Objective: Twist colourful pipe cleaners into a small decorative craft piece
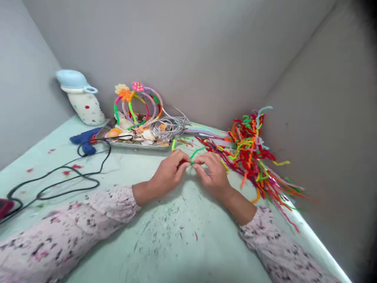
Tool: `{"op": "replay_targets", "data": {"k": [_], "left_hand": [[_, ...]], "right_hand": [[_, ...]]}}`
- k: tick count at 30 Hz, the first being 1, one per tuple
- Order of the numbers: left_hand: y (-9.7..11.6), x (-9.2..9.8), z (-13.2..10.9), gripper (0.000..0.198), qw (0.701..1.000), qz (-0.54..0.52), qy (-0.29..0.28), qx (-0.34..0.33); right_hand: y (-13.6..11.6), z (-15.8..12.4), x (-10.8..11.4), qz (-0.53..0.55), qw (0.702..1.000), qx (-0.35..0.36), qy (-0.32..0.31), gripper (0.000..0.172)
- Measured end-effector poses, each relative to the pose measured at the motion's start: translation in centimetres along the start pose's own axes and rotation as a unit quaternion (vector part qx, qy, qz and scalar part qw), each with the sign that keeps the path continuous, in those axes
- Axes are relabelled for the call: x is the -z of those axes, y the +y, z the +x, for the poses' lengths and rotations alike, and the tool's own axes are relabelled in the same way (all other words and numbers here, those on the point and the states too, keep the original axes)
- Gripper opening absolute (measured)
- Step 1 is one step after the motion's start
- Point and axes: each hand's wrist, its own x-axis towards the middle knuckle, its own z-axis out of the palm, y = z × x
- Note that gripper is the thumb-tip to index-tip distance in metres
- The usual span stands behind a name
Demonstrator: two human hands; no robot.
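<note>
Step in hand, as judged: twisting a green pipe cleaner [196, 151] between the fingertips of both hands.

The left hand [169, 173] and right hand [213, 175] are nearly closed. Thumb and forefinger of each pinch the pipe cleaner from its own side, and the tips almost meet. A red piece may share the pinch; the view is too small to confirm.

The pipe cleaner is held just above the desk [176, 236], on the near side of the tray [138, 144], with the pile [250, 153] to the right.

Any further twist calls for one firm pinch while the other side turns.
</note>
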Motion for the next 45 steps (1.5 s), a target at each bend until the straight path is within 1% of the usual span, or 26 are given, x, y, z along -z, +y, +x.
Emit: {"op": "replay_targets", "data": {"k": [8,12,17,21,28,35,45], "left_hand": [[0.16,0.03,-0.29,0.008,1.000,0.007,-0.020,-0.010],[0.25,0.10,-0.27,0.008,1.000,0.007,-0.017,-0.008],[0.24,0.04,-0.24,0.008,1.000,0.004,-0.006,-0.010],[0.19,-0.05,-0.22,0.007,1.000,0.006,-0.014,-0.010],[0.23,0.00,-0.19,0.007,1.000,0.007,-0.017,-0.012],[0.18,-0.06,-0.18,0.006,1.000,0.003,-0.015,-0.010],[0.48,0.06,-0.15,0.007,1.000,0.006,-0.025,-0.007]], "right_hand": [[-0.36,-0.08,0.56,0.020,0.996,-0.031,-0.075,0.011],[-0.30,-0.09,0.52,0.033,0.996,-0.044,-0.065,0.010],[-0.17,-0.16,0.31,0.013,0.998,-0.028,-0.049,0.008],[-0.20,-0.27,0.27,0.018,0.997,-0.031,-0.064,0.011],[-0.26,-0.24,0.34,0.062,0.991,-0.074,-0.093,0.014],[-0.18,-0.05,0.52,0.096,0.987,-0.094,-0.083,0.016],[-0.32,-0.23,0.39,0.095,0.985,-0.099,-0.102,0.021]]}}
